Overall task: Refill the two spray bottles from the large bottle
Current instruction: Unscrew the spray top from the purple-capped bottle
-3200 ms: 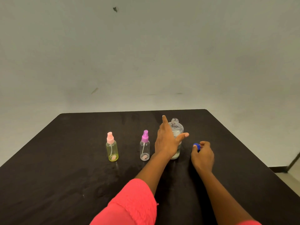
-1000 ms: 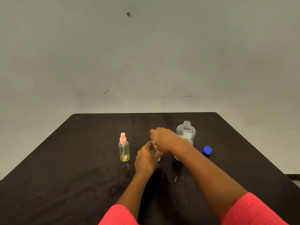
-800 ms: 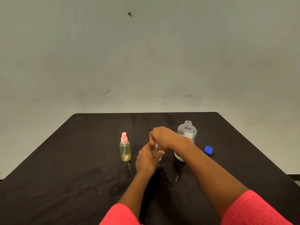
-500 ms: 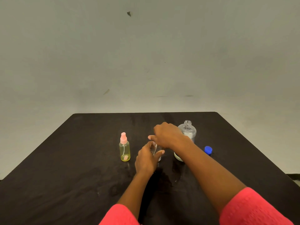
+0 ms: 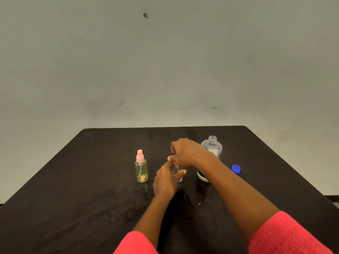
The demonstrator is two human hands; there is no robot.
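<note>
Spray bottle [image 5: 176, 168] stands within left grip [image 5: 165, 182], right grip [image 5: 185, 154] pinching its top.

Both arms reach forward, bare from the left sleeve [image 5: 135, 243] and right sleeve [image 5: 286, 235] down. We log the left hand [image 5: 166, 182] low, thumb to the right and fingers to the left, wrapped round the body of a small clear bottle [image 5: 178, 170]. The right forearm comes in from the right. The right hand [image 5: 187, 153] sits just above the left, knuckles up, fingers curled down over the bottle's top. We cannot see where its fingertips make contact.
</note>
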